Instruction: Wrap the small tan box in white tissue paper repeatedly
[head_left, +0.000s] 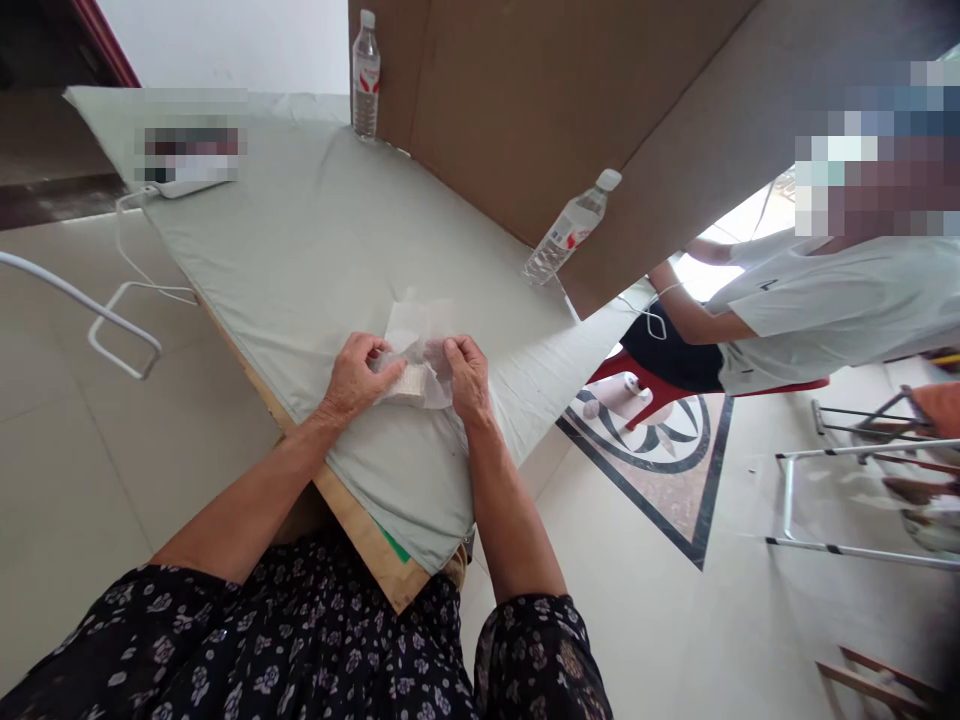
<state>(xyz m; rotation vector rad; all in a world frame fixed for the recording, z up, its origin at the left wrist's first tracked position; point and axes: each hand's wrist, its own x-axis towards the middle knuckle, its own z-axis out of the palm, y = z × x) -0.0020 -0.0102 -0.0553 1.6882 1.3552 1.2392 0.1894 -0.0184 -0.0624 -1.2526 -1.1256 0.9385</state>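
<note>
Both my hands rest on a table covered with a pale green cloth (315, 250). My left hand (354, 375) and my right hand (466, 372) pinch the two sides of a thin clear plastic bag (416, 345). Inside the bag lies a small whitish folded item (409, 382); what it is cannot be made out. The upper part of the bag stands up between my hands, crumpled and translucent. My fingers are curled and closed on the plastic.
Two clear water bottles stand on the table: one upright (365, 75) at the far end, one (571, 228) beside a large cardboard panel (555, 110). A white device (187, 175) with a cable lies far left. Another person in a white shirt (825, 300) sits at right.
</note>
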